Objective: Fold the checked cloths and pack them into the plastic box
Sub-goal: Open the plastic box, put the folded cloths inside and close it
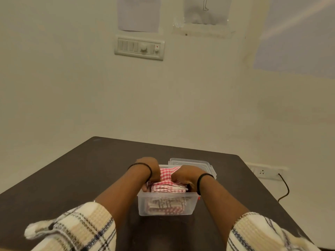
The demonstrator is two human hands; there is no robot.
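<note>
A clear plastic box (167,212) stands on the dark table, holding a stack of folded red-and-white checked cloths (167,187) that rises above its rim. My left hand (151,169) is at the stack's left side with its fingers curled down into the box. My right hand (184,175) lies on the stack's right side, with its fingers curled over the top cloth. The fingertips of both hands are hidden by cloth and box walls. More folded cloth shows through the box's front wall.
The clear lid (192,163) lies flat just behind the box to the right. The dark table (101,169) stands in a wall corner. A switch panel (139,48) is on the wall, and a socket with a black cable (284,187) on the right.
</note>
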